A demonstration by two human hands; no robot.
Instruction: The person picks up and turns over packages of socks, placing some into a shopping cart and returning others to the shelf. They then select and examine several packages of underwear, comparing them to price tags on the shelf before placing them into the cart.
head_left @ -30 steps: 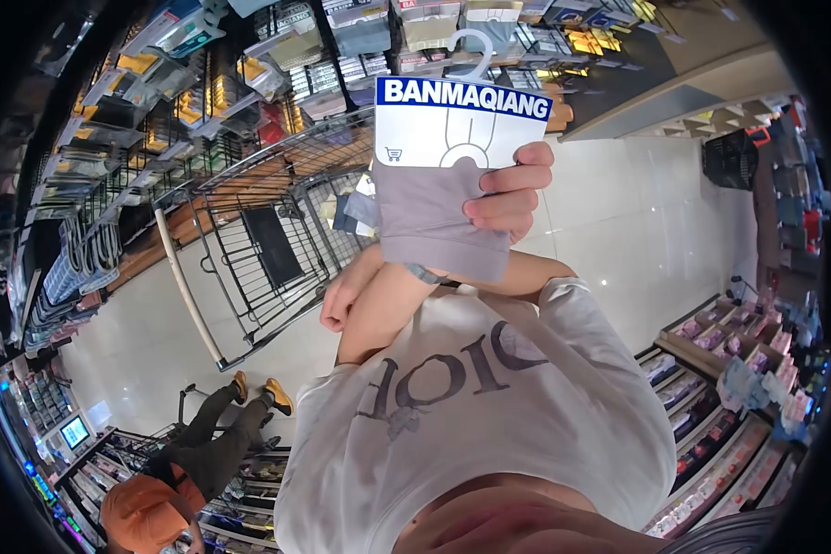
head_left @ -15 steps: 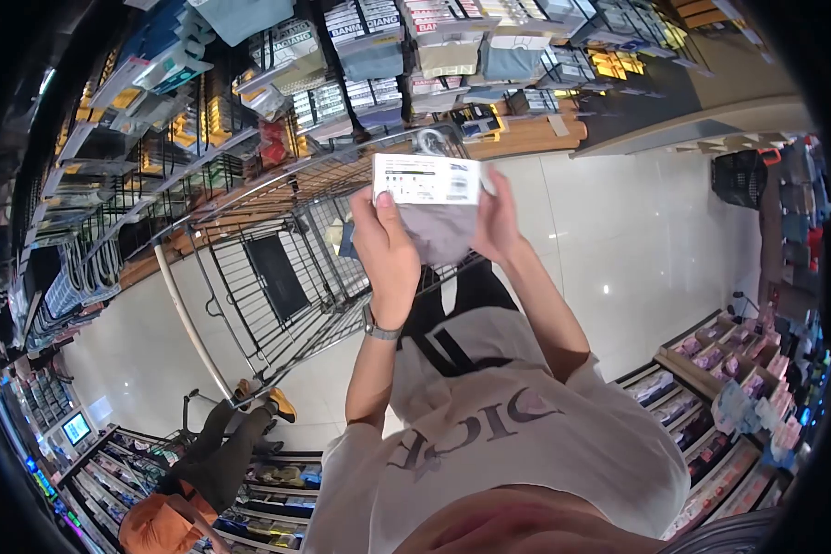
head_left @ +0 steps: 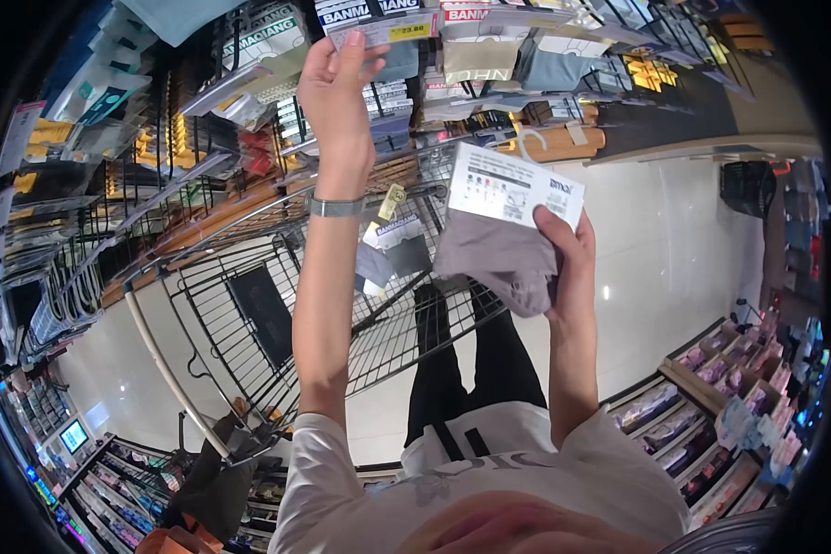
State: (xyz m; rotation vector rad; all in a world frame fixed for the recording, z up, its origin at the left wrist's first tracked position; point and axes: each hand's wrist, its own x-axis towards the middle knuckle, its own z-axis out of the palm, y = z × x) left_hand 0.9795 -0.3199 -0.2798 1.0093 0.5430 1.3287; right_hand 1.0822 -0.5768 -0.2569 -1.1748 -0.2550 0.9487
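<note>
My right hand [head_left: 571,263] grips a packaged grey-mauve garment [head_left: 494,254] by its right side, the thumb on its white printed card [head_left: 512,185]. A clear hanger hook sticks up from the card. Raised to the rack, my left hand [head_left: 340,88] has its fingers closed at the lower left edge of a price tag [head_left: 392,30] with a yellow panel. Packs labelled BANMAQIANG hang behind that tag. Below my hands, the shopping cart [head_left: 249,305] holds another BANMAQIANG pack [head_left: 402,242] and a few smaller items.
Racks of hanging packs [head_left: 258,42] line the far side and the left. A person in an orange top [head_left: 180,535] stands at lower left beyond the cart handle [head_left: 171,369]. Display bins [head_left: 720,360] stand at right, and a black basket [head_left: 746,189] sits at upper right.
My left hand has left the garment pack and risen to the price tag. My right hand now holds the pack alone, lower and further right, tilted. More of the cart's contents show.
</note>
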